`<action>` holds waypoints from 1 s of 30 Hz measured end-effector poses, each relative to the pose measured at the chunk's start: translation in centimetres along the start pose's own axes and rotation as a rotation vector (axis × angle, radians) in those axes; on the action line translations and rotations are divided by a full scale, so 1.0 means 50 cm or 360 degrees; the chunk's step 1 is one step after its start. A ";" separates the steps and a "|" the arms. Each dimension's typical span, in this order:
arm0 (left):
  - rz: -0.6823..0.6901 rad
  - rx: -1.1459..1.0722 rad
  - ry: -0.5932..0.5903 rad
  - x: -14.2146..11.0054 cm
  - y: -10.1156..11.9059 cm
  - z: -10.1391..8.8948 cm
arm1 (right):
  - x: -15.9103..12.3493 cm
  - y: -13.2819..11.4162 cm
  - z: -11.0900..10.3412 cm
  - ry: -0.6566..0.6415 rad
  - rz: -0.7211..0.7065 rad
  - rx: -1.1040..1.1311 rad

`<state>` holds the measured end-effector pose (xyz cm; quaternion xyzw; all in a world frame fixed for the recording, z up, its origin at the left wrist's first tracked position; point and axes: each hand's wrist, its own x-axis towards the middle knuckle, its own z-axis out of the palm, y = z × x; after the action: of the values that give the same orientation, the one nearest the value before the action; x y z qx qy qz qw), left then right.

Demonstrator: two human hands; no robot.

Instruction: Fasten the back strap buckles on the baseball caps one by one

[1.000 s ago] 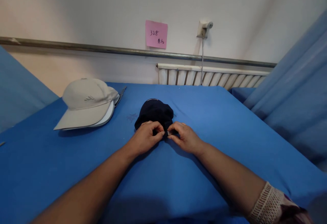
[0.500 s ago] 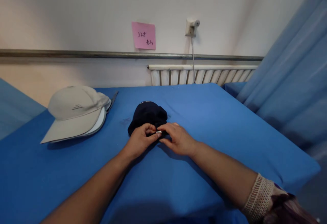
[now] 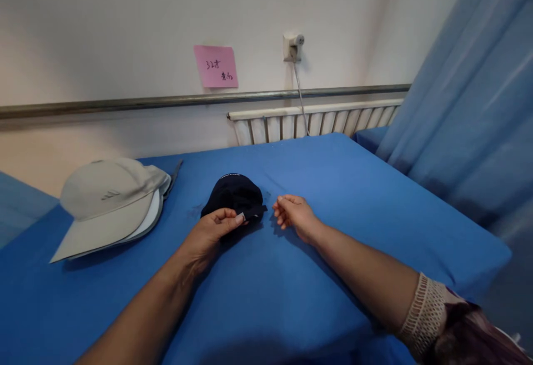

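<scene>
A dark navy cap (image 3: 233, 190) lies on the blue-covered table (image 3: 266, 293), with its back strap toward me. My left hand (image 3: 211, 235) pinches the strap between thumb and fingers at a small pale buckle (image 3: 243, 216). The dark strap end (image 3: 257, 210) sticks out to the right of the thumb. Just right of that end, my right hand (image 3: 297, 218) is apart from the cap. Its fingers are loosely bent and spread a little, and nothing shows in them.
Stacked grey-beige caps (image 3: 110, 198) lie at the table's left side. Behind the table are a white radiator (image 3: 287, 126), a metal rail (image 3: 166, 103), a plugged-in cord (image 3: 300, 95) and a pink note (image 3: 216, 66). A blue curtain (image 3: 462, 93) hangs at the right.
My right hand has let go of the strap and moved off to the right. The strap end now shows. My left hand still grips at the buckle. The view has shifted slightly.
</scene>
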<state>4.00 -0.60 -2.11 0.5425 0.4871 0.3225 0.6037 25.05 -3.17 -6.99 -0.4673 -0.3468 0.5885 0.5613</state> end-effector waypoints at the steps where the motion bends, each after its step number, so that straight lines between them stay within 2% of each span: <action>1: -0.0016 -0.0047 0.0003 0.000 0.000 -0.002 | -0.006 -0.001 0.004 -0.0090 0.0120 0.0047; 4: -0.0029 -0.0099 0.0013 0.001 -0.001 -0.003 | -0.025 0.001 0.020 -0.0374 0.0474 0.0276; 7: -0.0013 -0.0056 -0.0007 0.001 -0.005 0.005 | -0.028 0.008 0.035 -0.0447 0.0649 0.0643; 9: -0.0014 0.0005 -0.0023 -0.001 -0.007 0.014 | -0.022 0.012 0.041 -0.0366 0.0627 0.0820; 12: -0.0037 0.0043 -0.0054 -0.005 -0.009 0.029 | -0.016 0.014 0.040 -0.0257 0.0479 0.0939; 19: -0.0008 0.0048 -0.0096 -0.018 -0.006 0.047 | -0.021 0.016 0.038 -0.0240 0.0256 0.0908; 25: 0.0004 0.0026 -0.0114 -0.018 -0.013 0.044 | -0.028 0.017 0.034 -0.0312 0.0210 0.0924; 30: 0.0018 -0.0008 -0.0203 -0.019 -0.011 0.037 | -0.034 0.019 0.030 -0.0524 0.0271 0.0874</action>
<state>5.39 -2.21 -2.52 0.5630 0.4439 0.2919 0.6331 23.21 -4.77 -7.12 -0.2244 -0.2209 0.7725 0.5514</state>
